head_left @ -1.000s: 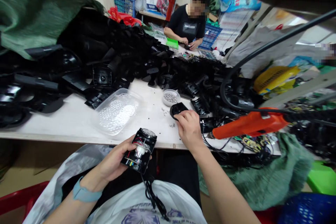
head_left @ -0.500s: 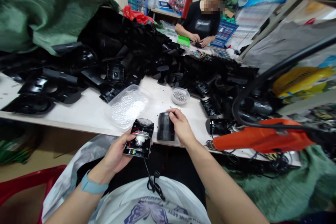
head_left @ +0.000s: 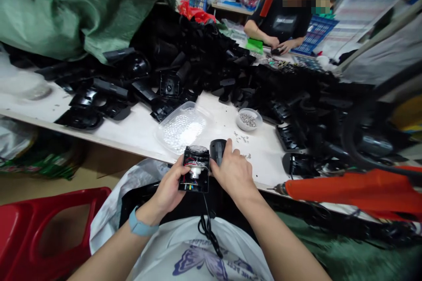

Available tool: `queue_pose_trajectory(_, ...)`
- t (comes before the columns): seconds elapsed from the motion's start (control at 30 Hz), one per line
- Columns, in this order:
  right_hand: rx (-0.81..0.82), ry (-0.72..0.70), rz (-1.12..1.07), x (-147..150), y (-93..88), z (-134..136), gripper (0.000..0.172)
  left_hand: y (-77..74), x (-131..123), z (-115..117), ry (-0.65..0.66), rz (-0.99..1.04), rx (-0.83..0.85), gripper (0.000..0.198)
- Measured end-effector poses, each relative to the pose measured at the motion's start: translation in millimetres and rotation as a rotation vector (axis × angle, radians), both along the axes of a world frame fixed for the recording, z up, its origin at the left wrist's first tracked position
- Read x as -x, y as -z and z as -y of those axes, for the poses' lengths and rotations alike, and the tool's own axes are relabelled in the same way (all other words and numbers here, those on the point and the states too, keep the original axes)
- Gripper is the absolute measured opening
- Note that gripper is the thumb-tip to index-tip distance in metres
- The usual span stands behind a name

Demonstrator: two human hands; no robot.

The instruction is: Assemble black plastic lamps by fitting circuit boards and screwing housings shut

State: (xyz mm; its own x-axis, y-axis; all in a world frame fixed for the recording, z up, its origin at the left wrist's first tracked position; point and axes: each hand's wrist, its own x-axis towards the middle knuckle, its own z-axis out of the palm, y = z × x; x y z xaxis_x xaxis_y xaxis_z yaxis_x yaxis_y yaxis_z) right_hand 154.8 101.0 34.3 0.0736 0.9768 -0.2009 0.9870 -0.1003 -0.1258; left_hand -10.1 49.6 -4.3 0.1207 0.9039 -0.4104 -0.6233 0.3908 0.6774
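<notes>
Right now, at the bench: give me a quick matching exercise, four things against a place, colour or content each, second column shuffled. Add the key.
Column one
1. wired black unit
2. curved dark shell
3. round bowl
4. power tool at lower right

Column two
A. orange
B. in the left hand
C. holds small metal pieces
D. in the right hand

Pairs: 1-B, 2-D, 3-C, 4-A

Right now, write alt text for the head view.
The left hand holds an open black housing, the right hand a black shell beside it. A clear tray and a bowl of metal bits stand on the white table.
</notes>
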Motion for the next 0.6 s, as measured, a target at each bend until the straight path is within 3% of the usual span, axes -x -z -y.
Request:
queue_pose_trajectory(0.1,0.030,0.059,-0.060,-11,-17.1,0,0.086,-3.0,-5,2,-0.023,-0.049,-0.005,0.051)
queue_pose_trajectory(0.2,-0.065,0.122,-0.287,-25,-40.4,15,0.081,-5.9,-14,2,-0.056,-0.161,-0.056,0.053)
queue_pose_trajectory(0.3,-0.164,0.040,-0.499,-29,-54.3,37,0.081,-5.9,-26,-2,-0.100,-0.336,-0.209,0.053)
queue_pose_trajectory(0.47,-0.182,-0.025,-0.550,-22,-50.7,50,0.077,-8.3,-41,-9,-0.099,-0.491,-0.380,0.056)
queue_pose_trajectory(0.6,-0.187,-0.033,-0.617,-26,-45.6,44,0.073,-12.1,-47,-13,-0.080,-0.404,-0.420,0.063)
